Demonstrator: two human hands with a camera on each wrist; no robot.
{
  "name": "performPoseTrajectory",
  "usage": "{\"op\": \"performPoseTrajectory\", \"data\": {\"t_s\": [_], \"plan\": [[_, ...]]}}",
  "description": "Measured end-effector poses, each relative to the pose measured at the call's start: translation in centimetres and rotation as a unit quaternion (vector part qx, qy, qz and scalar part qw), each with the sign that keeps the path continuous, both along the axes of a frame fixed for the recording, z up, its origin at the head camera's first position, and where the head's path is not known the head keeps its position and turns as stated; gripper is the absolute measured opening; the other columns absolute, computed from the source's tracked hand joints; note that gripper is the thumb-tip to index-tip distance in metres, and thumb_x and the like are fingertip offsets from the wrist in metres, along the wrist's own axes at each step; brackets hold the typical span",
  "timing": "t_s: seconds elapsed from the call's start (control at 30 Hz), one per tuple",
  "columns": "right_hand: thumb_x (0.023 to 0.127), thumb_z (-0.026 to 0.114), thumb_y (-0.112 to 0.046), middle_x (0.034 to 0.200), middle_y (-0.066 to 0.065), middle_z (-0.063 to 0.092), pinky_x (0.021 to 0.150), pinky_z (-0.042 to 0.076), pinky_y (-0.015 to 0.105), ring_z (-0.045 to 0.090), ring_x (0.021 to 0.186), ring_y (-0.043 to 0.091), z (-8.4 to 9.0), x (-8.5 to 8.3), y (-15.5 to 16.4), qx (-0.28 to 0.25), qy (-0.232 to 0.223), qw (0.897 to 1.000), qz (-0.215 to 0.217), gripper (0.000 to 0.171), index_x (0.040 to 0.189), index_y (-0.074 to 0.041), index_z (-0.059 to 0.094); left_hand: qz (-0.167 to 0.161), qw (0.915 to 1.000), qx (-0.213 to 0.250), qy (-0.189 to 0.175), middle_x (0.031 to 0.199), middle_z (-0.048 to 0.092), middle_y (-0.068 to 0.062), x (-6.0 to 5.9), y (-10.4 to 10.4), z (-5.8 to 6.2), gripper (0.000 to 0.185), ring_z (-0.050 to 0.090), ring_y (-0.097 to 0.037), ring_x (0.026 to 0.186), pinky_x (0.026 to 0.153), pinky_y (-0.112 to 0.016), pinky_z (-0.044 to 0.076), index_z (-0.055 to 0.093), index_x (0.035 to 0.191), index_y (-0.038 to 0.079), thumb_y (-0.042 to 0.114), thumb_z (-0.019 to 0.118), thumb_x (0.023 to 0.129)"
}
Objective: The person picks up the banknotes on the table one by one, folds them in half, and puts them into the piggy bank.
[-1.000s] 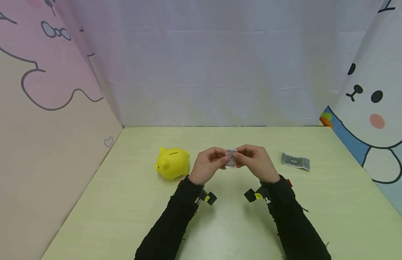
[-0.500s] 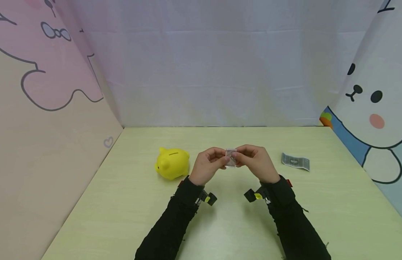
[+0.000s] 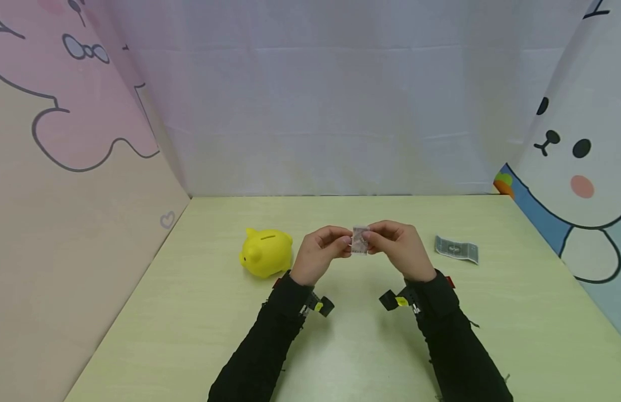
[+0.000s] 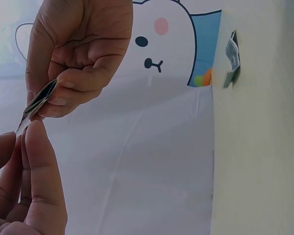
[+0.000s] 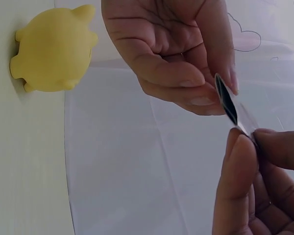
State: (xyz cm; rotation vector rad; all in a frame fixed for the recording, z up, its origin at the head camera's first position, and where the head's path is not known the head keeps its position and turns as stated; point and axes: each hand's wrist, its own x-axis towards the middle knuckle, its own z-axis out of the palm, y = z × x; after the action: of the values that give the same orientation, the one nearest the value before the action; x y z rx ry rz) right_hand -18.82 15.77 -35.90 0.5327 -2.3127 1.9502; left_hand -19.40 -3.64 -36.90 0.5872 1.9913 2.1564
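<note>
A small folded banknote [image 3: 359, 240] is held up between both hands, over the middle of the table. My left hand [image 3: 318, 254] pinches its left edge with thumb and fingertips. On the other edge, my right hand [image 3: 398, 248] has its thumb laid across the note's face and its fingers behind. From the right wrist view, the folded note [image 5: 227, 102] looks like a thin loop with a gap between its layers. The yellow piggy bank [image 3: 267, 253] stands left of the left hand, its slot facing up. To the right of the right hand lies another banknote [image 3: 456, 249], creased and slightly curled.
The pale table [image 3: 200, 335] ends at a white curtain [image 3: 340, 111] at the back. Cartoon-printed panels flank it: a pink figure [image 3: 84, 111] on the left and a white bear-like face [image 3: 582, 151] on the right. Each wrist carries a small camera.
The folded banknote has shifted slightly right and up with the right hand. The left thumb has slid back from its face to its left edge. The piggy bank and other banknote stayed put.
</note>
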Motion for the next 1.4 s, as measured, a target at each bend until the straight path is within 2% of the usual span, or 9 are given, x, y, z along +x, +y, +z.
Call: {"op": "performPoseTrajectory", "data": {"t_s": [0.07, 0.4, 0.7, 0.9, 1.17, 1.4], "plan": [[0.088, 0.061, -0.016, 0.085, -0.001, 0.065, 0.068, 0.056, 0.027, 0.063, 0.071, 0.015, 0.11, 0.08, -0.03, -0.002, -0.001, 1.000, -0.003, 0.026, 0.102, 0.007, 0.063, -0.003, 1.0000, 0.008, -0.001, 0.096, 0.062, -0.009, -0.34, 0.03, -0.56, 0.025, 0.061, -0.012, 0.081, 0.080, -0.031, 0.054, 0.059, 0.111, -0.004, 0.010, 0.055, 0.091], [0.089, 0.061, -0.014, 0.084, -0.002, 0.065, 0.069, 0.055, 0.026, 0.063, 0.072, 0.013, 0.19, 0.12, -0.17, -0.009, 0.005, 1.000, -0.006, 0.025, 0.101, 0.007, 0.062, -0.031, 0.9994, 0.013, -0.006, 0.094, 0.061, -0.003, -0.34, 0.13, -0.83, 0.029, 0.061, -0.012, 0.083, 0.081, -0.034, 0.054, 0.059, 0.113, -0.004, 0.015, 0.056, 0.091], [0.088, 0.062, -0.015, 0.084, -0.001, 0.066, 0.069, 0.056, 0.027, 0.064, 0.073, 0.014, -0.10, 0.01, -0.39, -0.014, 0.008, 1.000, -0.010, 0.024, 0.100, 0.005, 0.064, -0.045, 0.9988, 0.013, -0.016, 0.107, 0.061, -0.015, -0.35, 0.21, -0.90, 0.029, 0.063, -0.019, 0.090, 0.084, -0.034, 0.053, 0.059, 0.116, -0.002, 0.011, 0.055, 0.091], [0.088, 0.062, -0.016, 0.084, -0.001, 0.066, 0.070, 0.056, 0.029, 0.064, 0.074, 0.015, -0.35, -0.05, -0.46, -0.019, 0.010, 1.000, -0.005, 0.025, 0.100, 0.005, 0.065, -0.047, 0.9986, 0.017, -0.015, 0.109, 0.062, -0.014, -0.33, 0.29, -0.97, 0.028, 0.063, -0.029, 0.098, 0.084, -0.035, 0.053, 0.058, 0.115, -0.003, 0.010, 0.057, 0.090], [0.088, 0.062, -0.017, 0.079, -0.002, 0.065, 0.068, 0.055, 0.029, 0.061, 0.072, 0.016, -0.45, 0.03, -0.62, -0.003, 0.010, 1.000, -0.009, 0.023, 0.099, 0.003, 0.066, -0.053, 0.9985, 0.014, -0.007, 0.105, 0.063, -0.012, -0.24, 0.50, -1.11, 0.029, 0.064, -0.018, 0.091, 0.083, -0.036, 0.053, 0.060, 0.111, 0.000, 0.017, 0.061, 0.088], [0.089, 0.061, -0.017, 0.078, -0.002, 0.066, 0.067, 0.054, 0.029, 0.061, 0.071, 0.016, -0.40, 0.13, -0.77, 0.000, 0.007, 1.000, -0.006, 0.023, 0.098, 0.003, 0.067, -0.040, 0.9992, -0.005, -0.005, 0.100, 0.063, -0.010, -0.09, 0.55, -0.92, 0.026, 0.064, -0.015, 0.086, 0.081, -0.034, 0.054, 0.060, 0.108, 0.002, 0.018, 0.062, 0.088]]}}
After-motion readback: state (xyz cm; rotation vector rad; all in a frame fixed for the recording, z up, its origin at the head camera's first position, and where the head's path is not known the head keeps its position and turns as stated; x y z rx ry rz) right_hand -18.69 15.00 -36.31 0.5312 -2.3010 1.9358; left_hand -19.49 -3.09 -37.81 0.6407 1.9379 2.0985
